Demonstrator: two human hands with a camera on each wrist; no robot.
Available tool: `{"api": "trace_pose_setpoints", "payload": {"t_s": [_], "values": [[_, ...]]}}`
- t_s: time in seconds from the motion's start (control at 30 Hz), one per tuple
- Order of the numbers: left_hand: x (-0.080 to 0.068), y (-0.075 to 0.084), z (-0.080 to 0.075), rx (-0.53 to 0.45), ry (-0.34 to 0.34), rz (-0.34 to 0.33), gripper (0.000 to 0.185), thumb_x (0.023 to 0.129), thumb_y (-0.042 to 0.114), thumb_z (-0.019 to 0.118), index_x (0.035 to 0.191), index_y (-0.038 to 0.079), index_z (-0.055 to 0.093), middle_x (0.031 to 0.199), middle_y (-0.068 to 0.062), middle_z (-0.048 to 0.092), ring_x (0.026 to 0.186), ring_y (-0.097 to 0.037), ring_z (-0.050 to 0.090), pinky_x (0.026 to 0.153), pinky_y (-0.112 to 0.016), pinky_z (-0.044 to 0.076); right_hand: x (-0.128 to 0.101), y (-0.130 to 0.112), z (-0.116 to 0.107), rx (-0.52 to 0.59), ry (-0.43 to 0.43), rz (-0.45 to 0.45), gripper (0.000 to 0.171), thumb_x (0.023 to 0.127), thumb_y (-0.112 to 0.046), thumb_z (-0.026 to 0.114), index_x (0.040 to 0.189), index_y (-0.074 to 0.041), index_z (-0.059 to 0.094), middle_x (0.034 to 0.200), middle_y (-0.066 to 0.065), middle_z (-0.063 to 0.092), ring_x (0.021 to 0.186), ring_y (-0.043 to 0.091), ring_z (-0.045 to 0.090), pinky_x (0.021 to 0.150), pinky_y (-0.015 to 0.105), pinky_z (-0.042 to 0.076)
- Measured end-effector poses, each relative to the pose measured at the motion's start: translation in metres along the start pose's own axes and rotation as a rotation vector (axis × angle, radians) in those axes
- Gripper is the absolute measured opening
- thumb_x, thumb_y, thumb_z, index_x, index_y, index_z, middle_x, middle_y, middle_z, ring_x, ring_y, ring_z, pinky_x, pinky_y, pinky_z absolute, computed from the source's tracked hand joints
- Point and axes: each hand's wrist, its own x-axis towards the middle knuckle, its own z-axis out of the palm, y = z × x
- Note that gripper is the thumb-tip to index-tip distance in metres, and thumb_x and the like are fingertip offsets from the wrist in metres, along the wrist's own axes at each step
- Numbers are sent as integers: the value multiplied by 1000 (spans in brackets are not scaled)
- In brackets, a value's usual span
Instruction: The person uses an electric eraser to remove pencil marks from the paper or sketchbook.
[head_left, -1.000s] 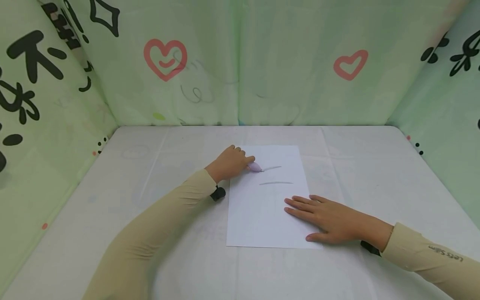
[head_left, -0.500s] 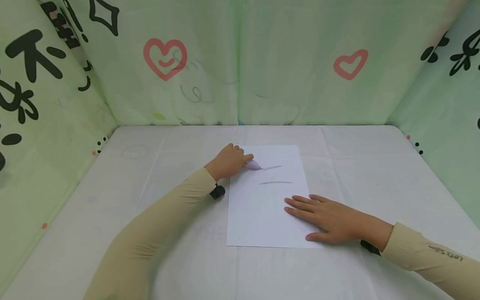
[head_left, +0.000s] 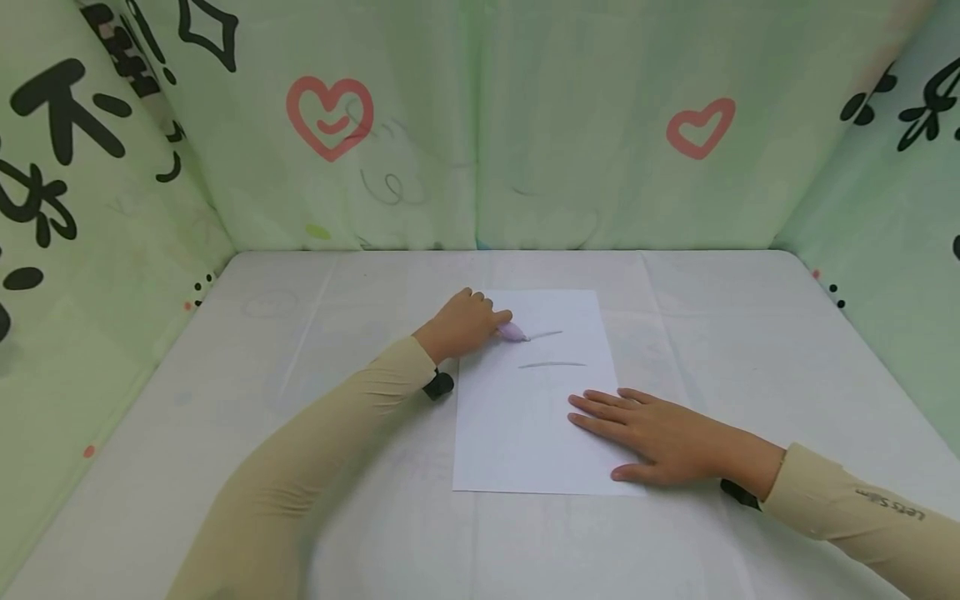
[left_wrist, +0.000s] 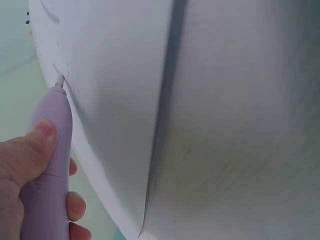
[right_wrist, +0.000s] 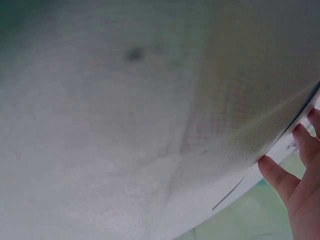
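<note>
My left hand [head_left: 459, 325] grips a lavender electric eraser [left_wrist: 49, 120], a thick pen-shaped body with a narrow tip. In the left wrist view the thumb lies along its side and the fingertips show beyond it. Its tip meets the paper at the left end of a short grey line [head_left: 546, 334]; dark specks lie around there. A second, longer grey line [head_left: 552, 364] runs below on the white sheet of paper [head_left: 525, 442]. Palm down, my right hand [head_left: 660, 437] rests on the sheet's lower right with fingers spread; the right wrist view catches only part of it.
A white cloth [head_left: 360, 533] with creases covers the table under the paper. Green printed curtains [head_left: 570, 150] with hearts and black marks stand behind and on both sides. Each wrist wears a small black camera, such as the left wrist camera [head_left: 438, 385].
The left hand shifts slightly back and left, then right again, moving the eraser's tip at the upper line's left end. My right hand stays in place.
</note>
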Motion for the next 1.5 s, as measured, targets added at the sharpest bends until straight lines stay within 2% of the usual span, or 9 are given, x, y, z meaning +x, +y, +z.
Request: {"api": "trace_pose_setpoints", "payload": {"t_s": [0.17,0.37,0.53,0.67,0.87,1.07,1.27,1.5], "values": [[-2,-2,-2,9,-2,-29,19,96,29,51,110,17,55,86,-9,67,84,-25,62,79,-34,46,0,0,0,10,-9,6,68,94,-52,45,148,-17,27,154,4,30,140,21,31,102,46,32],[-1,-2,2,-8,5,5,21,96,31,51,111,17,55,85,-9,67,82,-24,62,76,-32,45,0,1,1,11,-11,8,68,94,-53,45,148,-17,27,154,4,30,139,23,32,102,45,32],[1,-2,4,6,12,-15,20,96,31,51,109,17,55,83,-8,66,80,-24,61,75,-32,44,1,0,0,25,-18,10,68,94,-52,45,148,-17,27,154,4,30,140,23,32,102,47,33],[2,-1,4,-2,30,0,20,95,32,52,108,17,55,82,-8,66,79,-24,62,73,-32,44,1,0,-1,45,-36,14,68,94,-53,44,149,-17,26,154,4,29,140,24,32,101,50,35],[2,1,2,8,26,-26,21,95,32,52,109,17,56,84,-8,67,82,-24,62,76,-33,45,1,0,-1,20,-22,9,68,94,-53,45,148,-17,27,154,4,30,139,24,33,101,48,34],[2,4,3,-8,28,-5,21,96,33,51,109,17,55,83,-8,66,80,-23,61,74,-31,43,1,1,1,18,-17,6,68,94,-53,45,148,-17,27,154,4,30,140,23,32,101,49,35],[1,6,4,-18,0,-41,23,98,33,45,111,15,52,84,-7,64,82,-23,61,74,-33,43,1,1,2,-11,7,-5,68,93,-53,46,148,-17,28,153,4,31,139,21,33,101,45,33],[-1,5,4,3,77,-54,17,95,26,44,101,14,54,73,-4,61,71,-21,58,67,-31,40,1,1,2,-3,2,-3,68,93,-53,45,148,-17,28,154,4,31,140,20,31,101,47,35]]}}
